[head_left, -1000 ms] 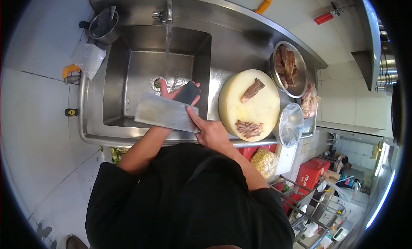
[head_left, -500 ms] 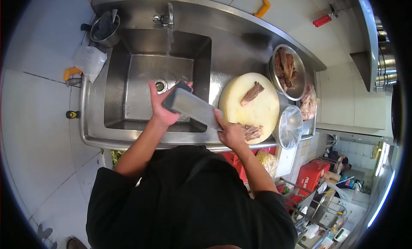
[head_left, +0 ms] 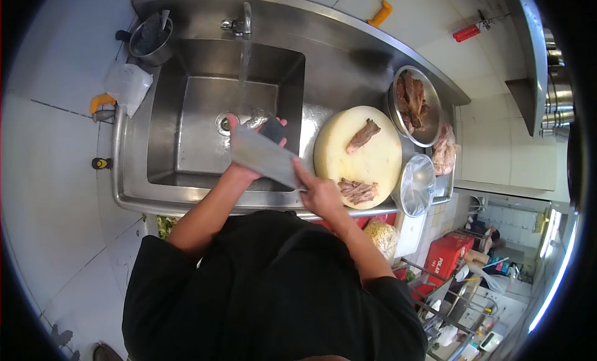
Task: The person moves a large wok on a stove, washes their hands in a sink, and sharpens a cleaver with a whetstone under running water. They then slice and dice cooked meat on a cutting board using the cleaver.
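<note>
My left hand is over the sink, palm up, holding a dark sharpening stone; its fingertips show at the stone's far edge. My right hand grips a wide-bladed cleaver whose blade lies flat across the stone and hides much of the left palm. The cleaver's handle is hidden inside my right fist. Beside that hand is a round white chopping board, bearing a browned piece of meat and a heap of sliced meat.
Water runs from the faucet into the steel sink. A metal bowl of meat, a bowl lined with clear plastic and bagged meat stand right of the board. A metal pot sits at the sink's left corner.
The cleaver has slid slightly left across the stone, and my right hand has moved left with it. More of the stone's far end now shows beyond the blade.
</note>
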Demonstrator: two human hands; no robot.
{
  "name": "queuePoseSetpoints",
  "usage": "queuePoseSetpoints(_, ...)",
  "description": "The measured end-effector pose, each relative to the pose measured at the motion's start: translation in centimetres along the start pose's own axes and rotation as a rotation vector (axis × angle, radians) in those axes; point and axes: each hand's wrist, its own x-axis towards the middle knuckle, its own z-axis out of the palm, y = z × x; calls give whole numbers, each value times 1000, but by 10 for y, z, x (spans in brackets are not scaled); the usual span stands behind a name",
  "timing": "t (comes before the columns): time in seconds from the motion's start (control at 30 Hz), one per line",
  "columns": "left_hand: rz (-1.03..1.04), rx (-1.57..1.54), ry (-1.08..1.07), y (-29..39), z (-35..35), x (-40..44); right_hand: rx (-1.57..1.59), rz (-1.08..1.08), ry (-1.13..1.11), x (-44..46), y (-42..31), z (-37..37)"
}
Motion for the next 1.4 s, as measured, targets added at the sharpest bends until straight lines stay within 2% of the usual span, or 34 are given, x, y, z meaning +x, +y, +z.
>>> queuePoseSetpoints(0.07, 20, 67, 33, -3, 12, 0, -4, -40, -77, 11, -30, -10)
queuePoseSetpoints(0.2, 38, 56, -8, 11, 27, -15, -50, 12, 54, -3, 30, -8)
queuePoseSetpoints(0.27, 61, 51, -6, 6, 20, -15, -34, 28, 33, -6, 40, -3)
queuePoseSetpoints(0.33, 27, 51, 6, -1, 14, -9, -33, 43, -43, 1, 5, 0)
queuePoseSetpoints(0.37, 3, 53, 13, -5, 10, -3, 42, -19, -22, 6, -12, 3)
queuePoseSetpoints(0.47, 5, 81, 22, -2, 18, -11, 61, -111, 12, 8, -2, 7)
queuePoseSetpoints(0.6, 108, 56, 1, 9, 18, -18, -29, 24, 66, -5, 46, -5)
queuePoseSetpoints(0.67, 97, 76, 15, 1, 16, -15, -52, -45, 43, -6, 36, 11)
queuePoseSetpoints(0.7, 12, 14, 37, 1, 7, -6, -41, -55, 6, 0, 13, 10)
queuePoseSetpoints(0.77, 28, 70, 26, -2, 19, -8, -39, -108, -8, 8, -18, 0)
queuePoseSetpoints(0.87, 65, 93, 31, 7, 23, -14, -24, -68, 73, -2, 32, 12)
queuePoseSetpoints(0.9, 93, 74, 21, 9, 24, -18, -130, 30, 16, -6, 41, 1)
queuePoseSetpoints(1.0, 93, 56, 89, 2, 15, -11, -89, -20, 48, -10, 43, 7)
queuePoseSetpoints(1.07, 17, 56, 173, -10, 8, 2, -8, -88, 15, 4, 3, 13)
queuePoseSetpoints(1.13, 0, 72, 122, -9, 11, -1, -29, -104, -13, 12, -20, 4)
queuePoseSetpoints(1.2, 33, 56, 105, 0, 12, -7, 1, -10, 20, 2, 11, 7)
queuePoseSetpoints(1.23, 84, 55, -63, 2, 14, -14, 12, 31, 35, 0, 27, 7)
queuePoseSetpoints(1.33, 143, 60, 97, 3, 25, -15, 34, -6, 133, -5, 37, 2)
queuePoseSetpoints(1.4, -21, -14, -15, -5, -7, 4, 27, 18, -5, 0, 10, 10)
